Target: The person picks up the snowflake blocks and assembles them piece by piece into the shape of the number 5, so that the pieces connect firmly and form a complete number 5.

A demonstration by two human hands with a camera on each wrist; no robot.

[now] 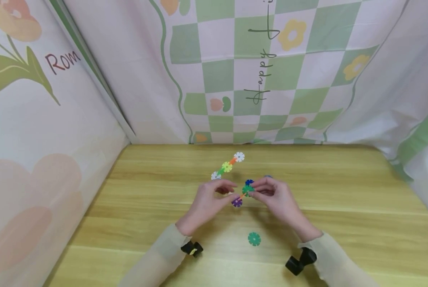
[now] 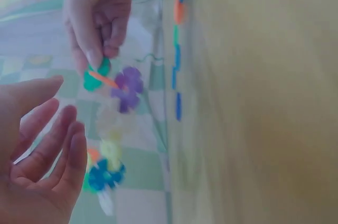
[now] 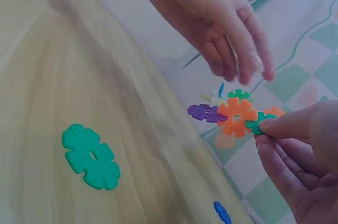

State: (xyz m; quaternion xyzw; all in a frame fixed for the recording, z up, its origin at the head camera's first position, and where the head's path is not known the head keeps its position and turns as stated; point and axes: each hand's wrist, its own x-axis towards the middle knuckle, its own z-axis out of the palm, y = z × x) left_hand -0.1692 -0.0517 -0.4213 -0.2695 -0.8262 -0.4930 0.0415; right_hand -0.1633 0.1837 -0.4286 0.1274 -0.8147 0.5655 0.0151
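My right hand (image 1: 280, 201) pinches a green notched flower-shaped disc (image 3: 259, 123) between thumb and fingertips. An orange disc (image 3: 235, 117) is slotted into it edge-on, and a purple disc (image 2: 127, 89) joins the orange one. My left hand (image 1: 210, 201) is just left of this linked piece, fingers spread and relaxed, with nothing between them in the left wrist view. Behind the hands runs a linked row of discs, including a white disc (image 1: 239, 156) and a yellow disc (image 1: 226, 166). A dark blue disc (image 1: 249, 182) shows by the right fingertips.
One loose green disc (image 1: 254, 239) lies flat on the wooden table (image 1: 361, 191) nearer to me. Past the right hand a blue disc (image 1: 268, 176) is partly hidden. Printed curtains (image 1: 219, 75) hang along the back and left sides of the table.
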